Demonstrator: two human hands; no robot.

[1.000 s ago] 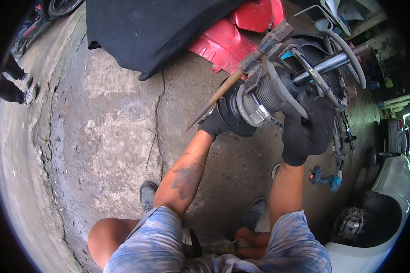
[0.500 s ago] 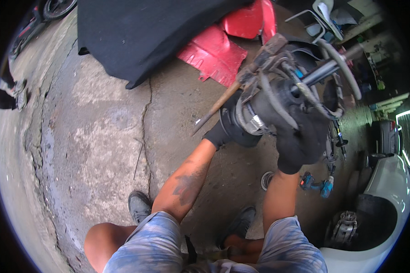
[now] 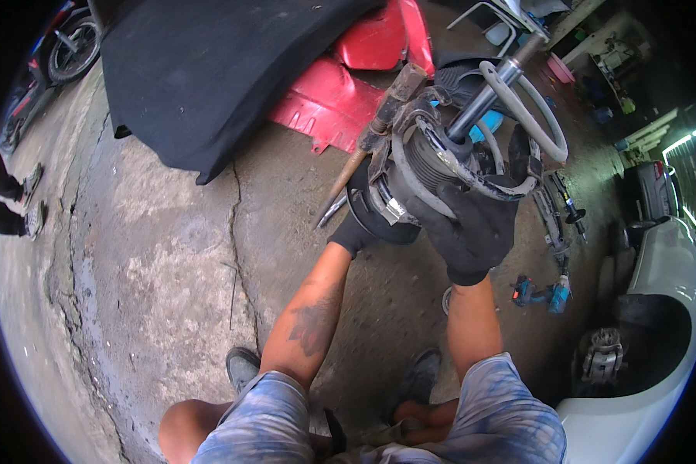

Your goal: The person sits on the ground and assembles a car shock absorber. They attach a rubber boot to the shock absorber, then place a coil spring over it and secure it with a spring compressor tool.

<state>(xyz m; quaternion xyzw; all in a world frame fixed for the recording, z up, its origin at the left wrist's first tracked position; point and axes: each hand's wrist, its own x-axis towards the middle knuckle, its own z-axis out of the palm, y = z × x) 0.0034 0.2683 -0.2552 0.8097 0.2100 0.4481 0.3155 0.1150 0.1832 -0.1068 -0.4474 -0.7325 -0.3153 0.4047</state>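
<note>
My black-gloved hands hold a greasy strut assembly (image 3: 428, 164) off the floor, tilted, with its shiny piston rod (image 3: 479, 100) pointing up and right. A grey coil spring (image 3: 545, 127) wraps around it, over a dark ribbed boot. My left hand (image 3: 367, 220) is closed around the round base at the lower left; its fingers are partly hidden. My right hand (image 3: 475, 232) grips the near side by the lower coils. Along the left side runs a long rusty rod (image 3: 356, 166) with a blocky head and metal clamps.
Red body panels (image 3: 332, 104) and a black sheet (image 3: 224, 69) lie ahead. To the right are a teal-and-black power tool (image 3: 541, 294), another strut-like part (image 3: 572, 209) and a white car panel (image 3: 665, 271). A thin metal rod (image 3: 233, 294) lies left. Another person's feet (image 3: 32, 205) stand far left.
The strut assembly has shifted left with both hands, and its piston rod tilts more upward. My right hand's fingers now show along the near coils. The view has shifted slightly.
</note>
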